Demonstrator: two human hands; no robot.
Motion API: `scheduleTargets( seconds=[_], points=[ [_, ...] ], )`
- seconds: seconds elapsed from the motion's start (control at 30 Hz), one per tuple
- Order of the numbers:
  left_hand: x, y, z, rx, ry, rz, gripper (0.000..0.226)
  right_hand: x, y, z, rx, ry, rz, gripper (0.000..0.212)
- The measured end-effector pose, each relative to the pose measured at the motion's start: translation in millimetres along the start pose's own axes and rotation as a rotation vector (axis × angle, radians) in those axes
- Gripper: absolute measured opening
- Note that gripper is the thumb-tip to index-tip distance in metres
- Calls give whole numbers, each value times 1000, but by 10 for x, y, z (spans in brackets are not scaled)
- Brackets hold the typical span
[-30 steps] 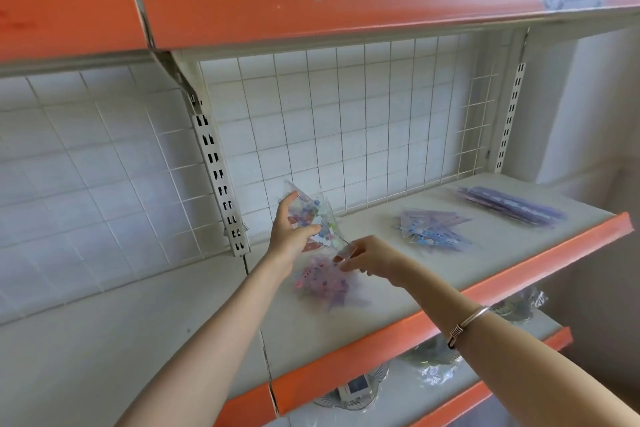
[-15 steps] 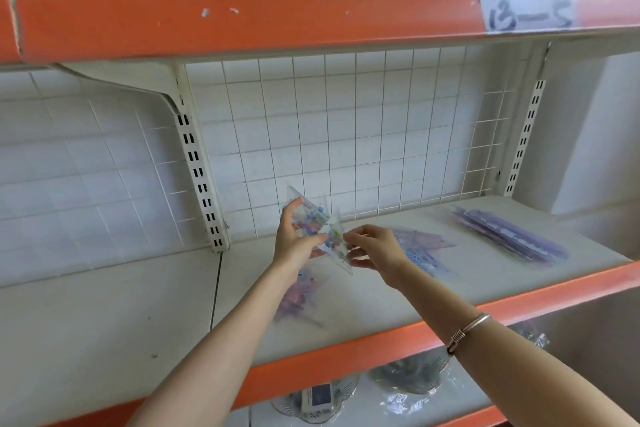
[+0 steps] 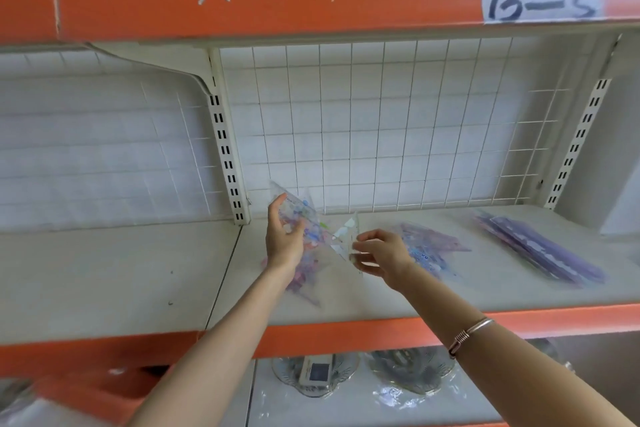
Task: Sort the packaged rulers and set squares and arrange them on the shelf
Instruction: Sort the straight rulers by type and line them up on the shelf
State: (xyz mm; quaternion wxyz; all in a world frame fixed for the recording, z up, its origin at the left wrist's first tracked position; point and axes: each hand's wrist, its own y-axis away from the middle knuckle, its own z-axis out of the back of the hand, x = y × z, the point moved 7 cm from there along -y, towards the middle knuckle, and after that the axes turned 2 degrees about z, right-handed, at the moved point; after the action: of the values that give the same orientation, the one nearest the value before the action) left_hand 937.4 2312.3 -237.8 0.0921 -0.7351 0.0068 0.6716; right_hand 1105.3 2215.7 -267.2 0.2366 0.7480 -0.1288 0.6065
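Sorting step, frame centre: the left hand grips a clear set-square packet above the shelf; the right hand pinches a second packet just beside it; next, each probably needs laying with its own kind.

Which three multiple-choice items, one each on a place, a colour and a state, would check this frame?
1. Where do the purple packaged rulers lie? A. left bay. B. right end of the shelf. C. lower shelf.
2. What colour is the shelf's front edge? A. green. B. black. C. orange.
3. What is the left hand doing? A. holding up a clear packet of set squares. B. lying flat on the shelf. C. hanging empty.
Key: B, they lie at its far right; C, the edge is orange; A, its fingers curl round the raised packet.
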Motion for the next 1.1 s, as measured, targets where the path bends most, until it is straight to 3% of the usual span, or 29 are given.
scheduleTargets(
  seconds=[0.13,0.27,0.4,0.63,0.77,0.87,1.0,1.1],
  points=[
    [-117,-106,477,-153,-66,-71,54,-48,1,-224,85,82,-30,19],
    [-226,-190,774,-176,43,-73,54,-78,1,-566,192,370,15,18],
    [-282,-222,885,-130,71,-64,52,-117,7,-889,271,518,87,18],
    [-206,-264,871,11,106,-17,50,-72,-17,-1053,149,831,297,12],
    [-190,-285,843,61,71,-14,51,65,-45,-1005,-4,778,364,19],
    [-178,-291,820,115,23,-33,51,186,-31,-942,-109,521,386,27],
    [-197,-236,723,181,-112,-79,53,268,-37,-984,-12,327,346,9],
    [-159,-183,629,247,-103,-27,52,262,-49,-1042,61,287,298,14]
  ],
)
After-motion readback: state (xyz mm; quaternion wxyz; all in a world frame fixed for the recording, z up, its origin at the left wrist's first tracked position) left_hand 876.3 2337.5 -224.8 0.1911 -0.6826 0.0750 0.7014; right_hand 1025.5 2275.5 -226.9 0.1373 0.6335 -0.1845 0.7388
